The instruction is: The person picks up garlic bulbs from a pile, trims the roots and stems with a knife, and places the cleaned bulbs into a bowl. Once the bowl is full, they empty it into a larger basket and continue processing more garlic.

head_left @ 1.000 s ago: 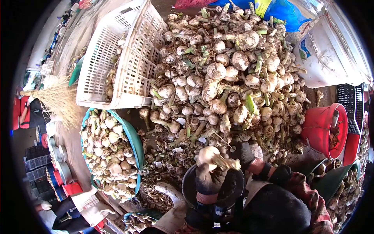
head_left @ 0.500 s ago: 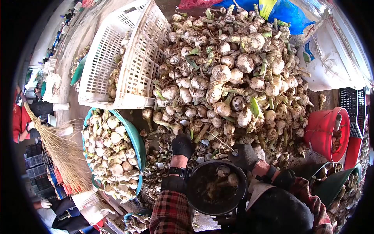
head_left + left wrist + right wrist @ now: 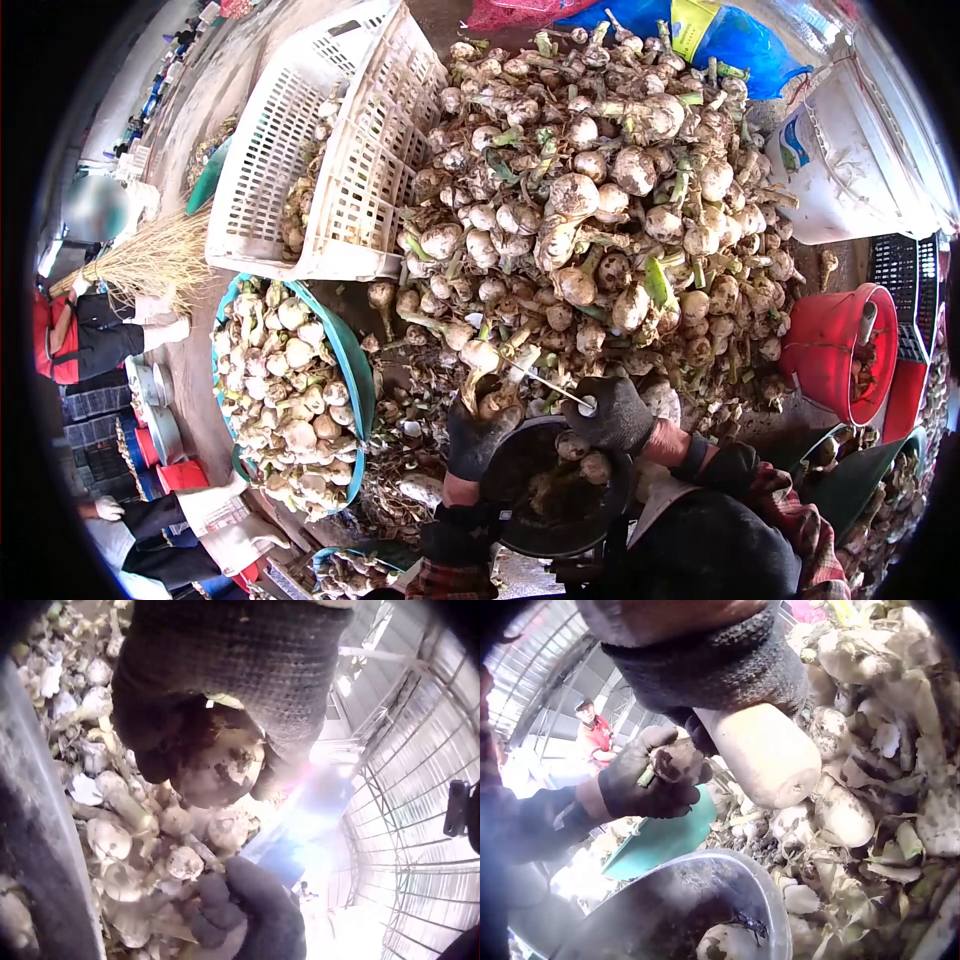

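Note:
In the head view my gloved left hand (image 3: 480, 437) grips soil-stained garlic (image 3: 225, 761) at the pile's near edge; in the right wrist view a short green stem piece (image 3: 646, 778) shows beside its fingers. My gloved right hand (image 3: 612, 415) holds a tool with a thick pale handle (image 3: 769, 754). A thin straight pale rod (image 3: 545, 381) juts from that tool toward the garlic in the left hand. Just below both hands stands a black bucket (image 3: 510, 540) with garlic bulbs (image 3: 595, 467) inside. Ahead lies the big garlic pile (image 3: 610, 210), stems still on many bulbs.
At the left are a white slatted crate (image 3: 365, 190) and a teal tub (image 3: 357, 370) heaped with trimmed bulbs. A red bucket (image 3: 815, 345) and a white bucket (image 3: 835, 180) stand right. Peelings (image 3: 395, 460) cover the floor. Another person holds a straw broom (image 3: 150, 260) far left.
My left hand went from over the black bucket, where it held garlic, to the pile, and now grips other garlic. Bulbs now lie in the bucket. My right hand moved slightly left with its tool.

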`<state>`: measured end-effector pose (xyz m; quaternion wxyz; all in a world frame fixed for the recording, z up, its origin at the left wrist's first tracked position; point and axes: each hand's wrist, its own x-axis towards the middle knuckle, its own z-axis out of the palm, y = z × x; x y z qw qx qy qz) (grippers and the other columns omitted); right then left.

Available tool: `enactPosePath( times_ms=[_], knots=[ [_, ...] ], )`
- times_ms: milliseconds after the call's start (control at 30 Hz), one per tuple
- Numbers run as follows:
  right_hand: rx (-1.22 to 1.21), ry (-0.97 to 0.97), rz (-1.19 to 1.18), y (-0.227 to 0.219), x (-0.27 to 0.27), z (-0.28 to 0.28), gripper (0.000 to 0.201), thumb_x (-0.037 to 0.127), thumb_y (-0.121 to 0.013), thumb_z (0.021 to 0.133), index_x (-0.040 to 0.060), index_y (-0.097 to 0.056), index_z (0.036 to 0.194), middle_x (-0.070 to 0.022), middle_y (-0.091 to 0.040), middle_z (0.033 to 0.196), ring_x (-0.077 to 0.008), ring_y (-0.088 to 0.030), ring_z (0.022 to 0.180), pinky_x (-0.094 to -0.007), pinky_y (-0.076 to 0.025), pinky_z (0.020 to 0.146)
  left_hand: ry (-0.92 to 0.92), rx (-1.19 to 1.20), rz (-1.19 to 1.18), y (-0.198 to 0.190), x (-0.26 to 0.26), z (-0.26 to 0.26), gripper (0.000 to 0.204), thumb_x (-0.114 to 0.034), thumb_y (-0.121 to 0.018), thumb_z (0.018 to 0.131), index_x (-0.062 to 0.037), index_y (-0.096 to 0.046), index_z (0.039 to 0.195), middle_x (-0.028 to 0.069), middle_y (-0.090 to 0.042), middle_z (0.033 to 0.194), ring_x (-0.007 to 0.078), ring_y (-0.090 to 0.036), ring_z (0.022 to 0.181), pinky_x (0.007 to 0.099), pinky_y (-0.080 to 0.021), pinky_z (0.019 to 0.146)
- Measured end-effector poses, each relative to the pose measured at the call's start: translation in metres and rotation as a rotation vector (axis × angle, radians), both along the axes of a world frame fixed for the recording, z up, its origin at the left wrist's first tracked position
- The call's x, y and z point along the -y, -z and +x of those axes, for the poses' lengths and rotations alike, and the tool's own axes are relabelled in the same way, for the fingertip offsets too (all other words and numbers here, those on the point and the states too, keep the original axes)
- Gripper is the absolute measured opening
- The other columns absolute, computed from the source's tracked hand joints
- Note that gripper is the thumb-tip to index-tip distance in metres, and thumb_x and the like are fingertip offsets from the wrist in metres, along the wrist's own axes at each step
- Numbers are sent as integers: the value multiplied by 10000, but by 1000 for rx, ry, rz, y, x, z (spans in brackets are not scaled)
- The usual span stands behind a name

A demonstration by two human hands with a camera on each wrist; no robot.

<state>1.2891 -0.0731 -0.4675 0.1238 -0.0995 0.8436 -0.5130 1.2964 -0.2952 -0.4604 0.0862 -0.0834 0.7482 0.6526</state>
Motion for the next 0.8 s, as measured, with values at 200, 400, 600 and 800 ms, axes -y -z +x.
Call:
enactPosePath(
  times_ms=[200, 400, 600, 800],
  knots=[
    [127, 80, -5, -11, 3, -6, 131, 159, -653, 737, 32, -630, 758, -151, -582, 627, -310, -573, 534, -389, -448, 506, 55, 19, 35, 15, -19, 16, 354, -143, -700, 794, -15, -560, 1094, 89, -641, 939, 205, -616, 808, 316, -498, 711],
    [116, 56, 86, 59, -24, 24, 163, 159, -683, 745, 37, -621, 835, -112, -631, 722, -208, -605, 639, -339, -471, 581, -53, 79, 521, 17, -32, 29, 315, -96, -643, 843, -9, -553, 1132, 42, -597, 1032, 130, -544, 916, 275, -480, 760],
    [7, 264, -169, 52, -17, 13, 142, 168, -630, 826, 40, -581, 788, 9, -511, 599, -118, -499, 565, -295, -417, 536, 31, -27, 149, 5, -28, 25, 569, -198, -745, 725, 18, -479, 1180, 119, -571, 1060, 209, -538, 962, 355, -451, 823],
    [328, 128, -290, 12, -8, -1, 176, 145, -675, 829, 37, -574, 925, 18, -563, 707, -65, -479, 574, -230, -397, 508, 31, -310, -332, 96, -52, 46, 741, -293, -772, 622, 81, -461, 1180, 271, -560, 1089, 341, -562, 935, 415, -444, 808]
  ],
)
